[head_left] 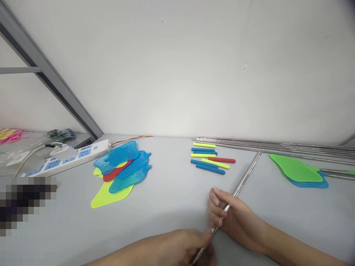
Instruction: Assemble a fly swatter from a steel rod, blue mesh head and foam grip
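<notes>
A metal rod (242, 180) is held obliquely over the grey tabletop (172, 177), its far end pointing away and to the right; its near end is not visible. The far portion is thicker, stepping down to a thinner section just beyond the right hand (235, 221). The grip of the right hand is closed around the rod near that step. The left hand (191, 245) is likewise closed on the thinner section, toward the rod's near end. Whether the rod's far end touches the tabletop cannot be determined. To the left of the rod's thicker portion lies a loose group of sticks (203, 155), yellow, blue and red. To the right of the rod lies a green mesh paddle (296, 170), overlapping a blue mesh paddle (325, 182). Beyond the rod's far end, a bundle of thin rods (288, 147) runs along the foot of the white wall (177, 74). Well to the rod's left lies an overlapping pile of mesh paddles (135, 166), blue, yellow and red; farther left of the rod sits a white power strip (95, 147).
</notes>
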A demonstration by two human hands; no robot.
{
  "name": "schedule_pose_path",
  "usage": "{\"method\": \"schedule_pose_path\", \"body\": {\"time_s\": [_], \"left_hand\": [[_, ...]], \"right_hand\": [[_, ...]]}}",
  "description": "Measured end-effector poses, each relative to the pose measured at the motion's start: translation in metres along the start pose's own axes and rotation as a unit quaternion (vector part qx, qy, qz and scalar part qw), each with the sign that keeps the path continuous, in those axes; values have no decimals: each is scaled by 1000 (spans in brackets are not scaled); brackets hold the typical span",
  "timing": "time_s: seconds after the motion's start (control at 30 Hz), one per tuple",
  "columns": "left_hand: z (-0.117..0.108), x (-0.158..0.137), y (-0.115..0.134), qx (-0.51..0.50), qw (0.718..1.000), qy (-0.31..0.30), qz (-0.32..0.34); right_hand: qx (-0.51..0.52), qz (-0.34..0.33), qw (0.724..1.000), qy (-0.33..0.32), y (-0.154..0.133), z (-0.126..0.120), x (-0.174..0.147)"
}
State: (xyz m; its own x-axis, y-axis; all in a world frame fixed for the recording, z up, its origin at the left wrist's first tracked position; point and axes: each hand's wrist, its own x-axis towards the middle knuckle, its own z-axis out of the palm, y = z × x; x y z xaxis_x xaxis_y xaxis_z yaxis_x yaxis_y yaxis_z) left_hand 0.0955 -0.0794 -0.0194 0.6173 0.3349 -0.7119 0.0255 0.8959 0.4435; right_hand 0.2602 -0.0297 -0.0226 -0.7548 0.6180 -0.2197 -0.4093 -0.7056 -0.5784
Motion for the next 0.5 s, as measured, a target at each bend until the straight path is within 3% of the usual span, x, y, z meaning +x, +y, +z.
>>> {"method": "schedule_pose_path", "body": {"time_s": [0.2, 0.5], "left_hand": [[5, -2, 5, 5, 1000, 10, -13], [-1, -1, 2, 72, 997, -38, 4]], "right_hand": [[9, 6, 1000, 3, 0, 0, -1], [24, 12, 1000, -2, 0, -2, 2]]}}
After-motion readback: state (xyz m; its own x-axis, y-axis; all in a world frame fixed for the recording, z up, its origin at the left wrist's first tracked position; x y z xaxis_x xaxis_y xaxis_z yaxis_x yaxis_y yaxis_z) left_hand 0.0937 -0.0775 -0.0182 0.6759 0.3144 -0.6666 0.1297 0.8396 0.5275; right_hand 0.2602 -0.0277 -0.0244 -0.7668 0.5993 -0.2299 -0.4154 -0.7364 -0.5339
